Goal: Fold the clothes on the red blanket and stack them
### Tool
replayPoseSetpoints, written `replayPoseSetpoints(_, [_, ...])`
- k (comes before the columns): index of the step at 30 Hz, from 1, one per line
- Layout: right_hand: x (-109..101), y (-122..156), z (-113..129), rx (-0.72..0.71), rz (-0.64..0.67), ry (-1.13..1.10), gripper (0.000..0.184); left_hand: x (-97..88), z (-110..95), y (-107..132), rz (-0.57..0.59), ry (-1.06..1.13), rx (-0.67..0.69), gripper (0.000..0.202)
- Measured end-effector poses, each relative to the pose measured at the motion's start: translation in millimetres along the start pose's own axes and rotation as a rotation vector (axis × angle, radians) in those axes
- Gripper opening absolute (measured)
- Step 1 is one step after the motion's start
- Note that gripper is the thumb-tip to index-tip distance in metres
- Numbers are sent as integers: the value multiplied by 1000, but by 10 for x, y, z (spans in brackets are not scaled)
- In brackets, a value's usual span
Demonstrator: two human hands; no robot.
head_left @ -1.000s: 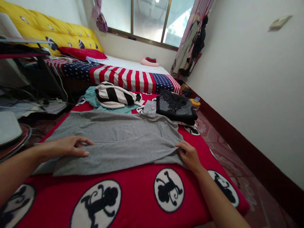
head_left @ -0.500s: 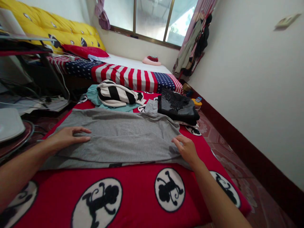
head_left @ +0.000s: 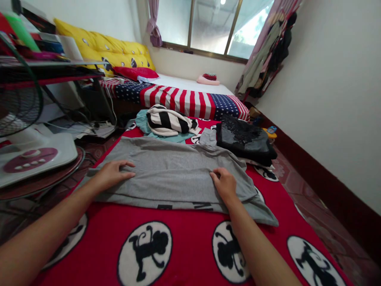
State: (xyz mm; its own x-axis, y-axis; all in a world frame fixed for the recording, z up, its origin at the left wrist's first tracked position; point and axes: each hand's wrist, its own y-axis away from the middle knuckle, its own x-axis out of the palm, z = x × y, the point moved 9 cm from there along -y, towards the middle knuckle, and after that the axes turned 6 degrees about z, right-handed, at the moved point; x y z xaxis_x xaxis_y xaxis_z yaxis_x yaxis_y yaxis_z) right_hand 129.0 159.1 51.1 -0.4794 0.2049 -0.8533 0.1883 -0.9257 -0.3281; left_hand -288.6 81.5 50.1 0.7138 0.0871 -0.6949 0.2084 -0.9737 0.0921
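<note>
A grey shirt point(head_left: 166, 186) lies spread sideways in front of me, its near part folded over and dark print showing along the near edge. My left hand point(head_left: 114, 174) rests on its left part, thumb and fingers apart on either side of the fold line. On the right part, my right hand point(head_left: 224, 183) has its fingers curled together, pinching the cloth at the fold. The shirt's right corner spreads out beyond that hand. Beneath it is a red blanket point(head_left: 190, 234) with monkey prints in white circles.
Behind the shirt are a striped black-and-white garment point(head_left: 168, 121) on teal cloth point(head_left: 143, 121) and a stack of dark folded clothes point(head_left: 245, 139). A fan point(head_left: 35, 155) stands on a stool at left. A bed with a flag-patterned cover point(head_left: 181, 99) is beyond.
The view has turned left, bringing the fan into sight. My right hand has moved inward over the shirt and its fingers have curled in. My left hand keeps about the same place on the cloth.
</note>
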Motion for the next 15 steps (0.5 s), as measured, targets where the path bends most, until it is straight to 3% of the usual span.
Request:
replayPoseSetpoints(3, [-61, 72, 264, -152, -85, 14, 16, 64, -245, 116, -165, -318, 145, 41])
replayPoseSetpoints(5, [-3, 149, 505, -272, -66, -28, 17, 259, -496, 262, -225, -353, 303, 36])
replayPoseSetpoints(6, [70, 200, 634, -336, -23, -52, 18, 437, -607, 330, -173, -322, 382, 34])
replayPoseSetpoints(8, [269, 326, 861, -449, 96, -67, 24, 901, -763, 454, 57, -299, 494, 39])
replayPoseSetpoints(10, [468, 447, 995, -508, 210, -23, 36, 1193, -800, 550, 153, -322, 512, 51])
replayPoseSetpoints(12, [604, 524, 1031, -521, 288, 41, 47, 1307, -764, 598, 156, -364, 491, 59])
replayPoseSetpoints(15, [654, 553, 1010, -514, 327, 90, 53, 1280, -677, 622, 136, -418, 460, 61])
